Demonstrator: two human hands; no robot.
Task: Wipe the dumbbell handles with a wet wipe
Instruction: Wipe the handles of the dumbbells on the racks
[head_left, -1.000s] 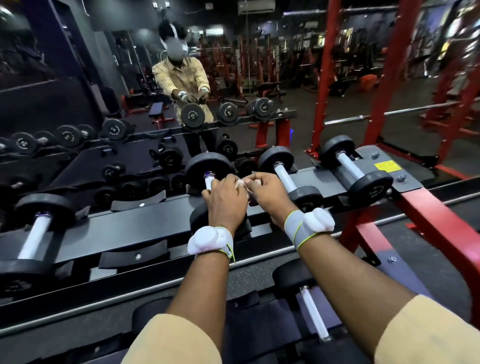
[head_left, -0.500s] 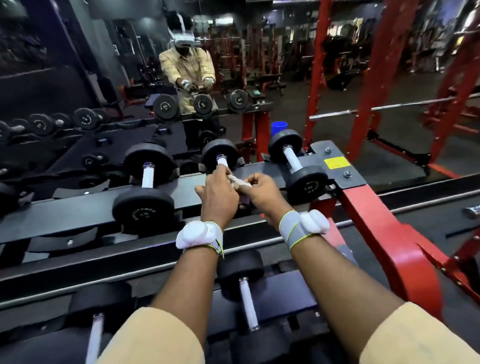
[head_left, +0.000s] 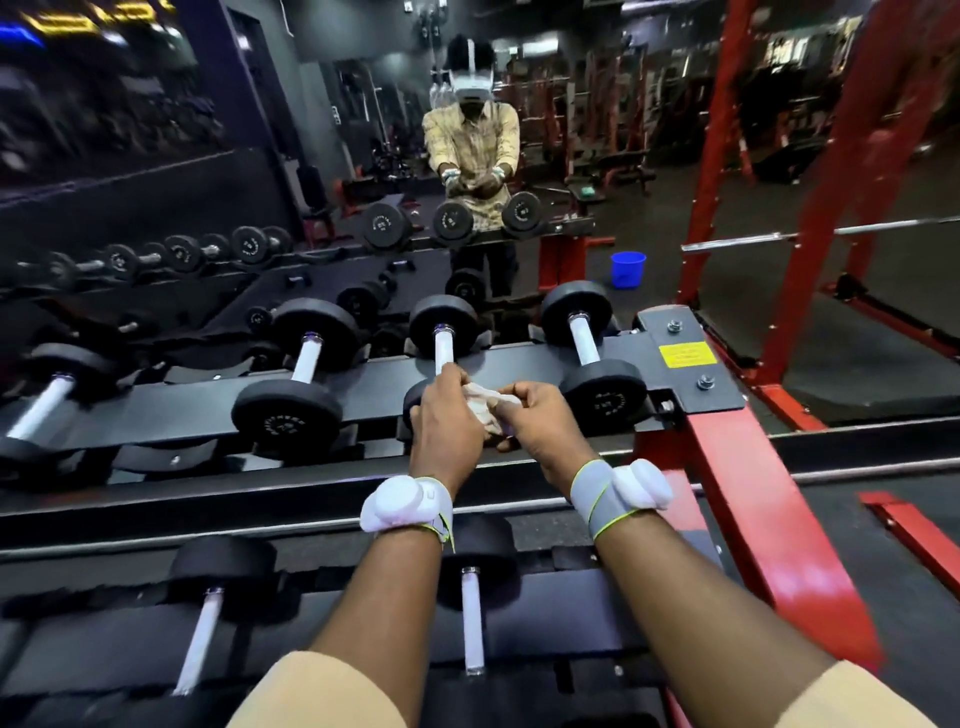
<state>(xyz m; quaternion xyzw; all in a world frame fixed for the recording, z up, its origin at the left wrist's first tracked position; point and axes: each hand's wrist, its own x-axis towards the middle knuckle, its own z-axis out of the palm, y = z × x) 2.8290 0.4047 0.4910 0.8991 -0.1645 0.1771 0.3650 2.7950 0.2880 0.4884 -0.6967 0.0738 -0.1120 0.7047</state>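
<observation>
Head view: a crumpled white wet wipe (head_left: 485, 405) is held between both hands, over the near end of the middle dumbbell's white handle (head_left: 443, 351) on the upper rack shelf (head_left: 182, 405). The left hand (head_left: 449, 421) grips one end with curled fingers and the right hand (head_left: 540, 423) pinches the other. A neighbouring dumbbell (head_left: 584, 340) lies just to the right, and a blue bucket (head_left: 627, 269) stands on the floor beyond

Tan sleeves are covering both arms: the left sleeve (head_left: 317, 696) at 7 o'clock, the right sleeve (head_left: 857, 701) at 5 o'clock. Each wrist is carrying a rounded white module, the left module (head_left: 395, 506) and the right module (head_left: 641, 483), on grey straps (head_left: 589, 493) edged in yellow-green.
</observation>
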